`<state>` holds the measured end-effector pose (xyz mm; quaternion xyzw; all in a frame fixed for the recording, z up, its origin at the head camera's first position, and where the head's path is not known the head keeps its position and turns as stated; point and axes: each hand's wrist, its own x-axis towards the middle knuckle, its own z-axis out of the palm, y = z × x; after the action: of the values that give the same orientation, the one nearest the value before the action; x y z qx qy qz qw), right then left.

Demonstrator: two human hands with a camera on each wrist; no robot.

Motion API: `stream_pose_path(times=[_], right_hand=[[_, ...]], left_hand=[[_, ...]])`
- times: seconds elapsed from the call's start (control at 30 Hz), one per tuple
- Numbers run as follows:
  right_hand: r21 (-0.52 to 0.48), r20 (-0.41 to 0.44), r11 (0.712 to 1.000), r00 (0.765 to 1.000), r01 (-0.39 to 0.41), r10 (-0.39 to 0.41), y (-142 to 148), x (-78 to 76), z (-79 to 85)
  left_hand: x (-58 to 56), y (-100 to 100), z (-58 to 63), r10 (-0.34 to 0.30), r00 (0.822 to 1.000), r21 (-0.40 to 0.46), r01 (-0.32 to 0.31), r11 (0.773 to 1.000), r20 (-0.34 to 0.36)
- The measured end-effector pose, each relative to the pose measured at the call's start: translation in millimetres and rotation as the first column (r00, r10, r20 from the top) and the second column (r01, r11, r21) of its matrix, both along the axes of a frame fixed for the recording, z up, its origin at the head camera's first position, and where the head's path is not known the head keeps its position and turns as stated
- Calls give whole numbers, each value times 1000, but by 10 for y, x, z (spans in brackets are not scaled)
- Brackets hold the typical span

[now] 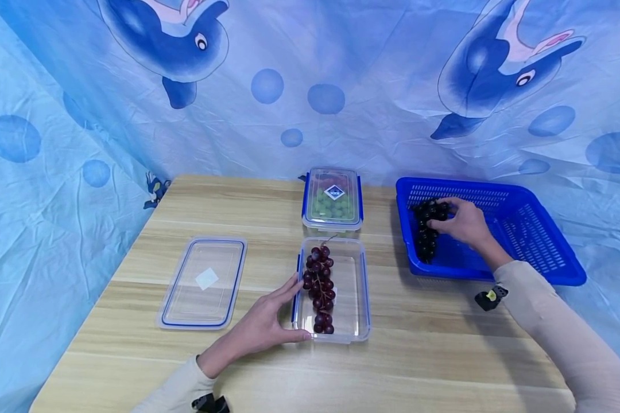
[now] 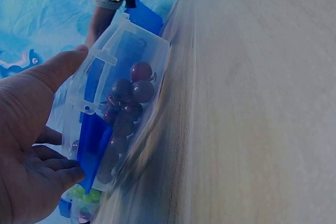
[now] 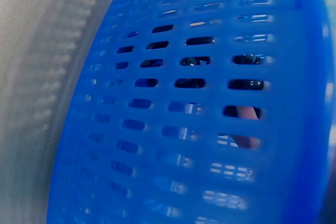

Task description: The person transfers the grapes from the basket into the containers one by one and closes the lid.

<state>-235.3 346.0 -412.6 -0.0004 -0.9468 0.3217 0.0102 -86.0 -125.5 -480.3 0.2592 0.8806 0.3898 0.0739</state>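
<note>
My left hand (image 1: 260, 321) rests along the left side of a clear plastic container (image 1: 348, 287), fingers at its edge and thumb by the near left corner. Inside lies a bunch of dark red grapes (image 1: 318, 289), its stem reaching the far rim. In the left wrist view the fingers touch the container's blue latch (image 2: 94, 148). At the right, my right hand (image 1: 465, 221) reaches into a blue basket (image 1: 547, 229) and grips a bunch of black grapes (image 1: 425, 232) between thumb and fingers. The basket wall (image 3: 131, 124) mostly hides that hand in the right wrist view.
A clear lid (image 1: 201, 284) with a blue seal lies flat on the wooden table (image 1: 268, 373), left of the container. Behind the container stands a closed box (image 1: 333, 201) of green and reddish grapes. A blue dolphin-print sheet (image 1: 372, 132) hangs along the back and left.
</note>
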Motion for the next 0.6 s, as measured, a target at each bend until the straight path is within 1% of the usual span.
stream_pose_path(times=[0.1, 0.3, 0.47, 0.6], right_hand=[[3, -49, 1000, 999, 8, -7, 10, 44, 50], [62, -160, 997, 987, 38, -28, 5, 123, 187], [80, -208, 994, 977, 70, -52, 16, 170, 303], [69, -254, 994, 965, 88, -67, 18, 231, 422]], left_hand=[[2, 2, 3, 1, 1000, 1, -1, 1000, 3], [-3, 3, 11, 2, 1000, -3, -2, 1000, 8], [-4, 3, 10, 0, 1000, -1, 0, 1000, 14], [-4, 1, 12, -1, 1000, 0, 1, 1000, 11]])
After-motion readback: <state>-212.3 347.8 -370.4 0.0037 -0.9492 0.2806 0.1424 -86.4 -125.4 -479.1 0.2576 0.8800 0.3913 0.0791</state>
